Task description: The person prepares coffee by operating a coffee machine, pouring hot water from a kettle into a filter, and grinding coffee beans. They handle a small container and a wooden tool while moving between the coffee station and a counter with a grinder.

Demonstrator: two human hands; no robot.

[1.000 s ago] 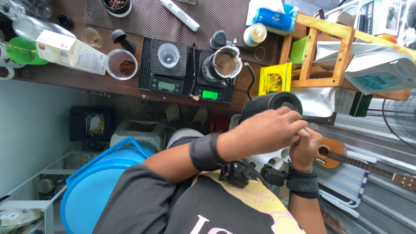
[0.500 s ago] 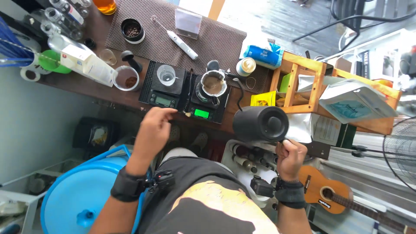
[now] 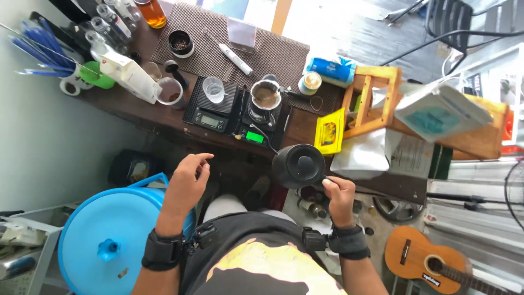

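Note:
My right hand (image 3: pixel 339 192) grips the handle of a black kettle (image 3: pixel 298 165) and holds it below the edge of the wooden counter (image 3: pixel 147 112). My left hand (image 3: pixel 186 182) hangs free with fingers loosely curled, holding nothing, just under the counter edge. On the counter above stand two black scales side by side. The left scale (image 3: pixel 210 104) carries an empty clear glass (image 3: pixel 213 89). The right scale (image 3: pixel 257 121) carries a metal coffee dripper (image 3: pixel 266 98) with wet brown grounds inside.
A blue plastic barrel lid (image 3: pixel 106 240) sits at lower left. A wooden stand (image 3: pixel 371 104), yellow packet (image 3: pixel 329 133) and white bag (image 3: pixel 360 155) lie to the right. A milk carton (image 3: pixel 128 76), cups and bottles crowd the counter's left. A small guitar (image 3: pixel 436 262) lies at lower right.
My left hand has come off the kettle and off my right hand and dropped to the left. The kettle stays in my right hand. The view has tilted toward the counter.

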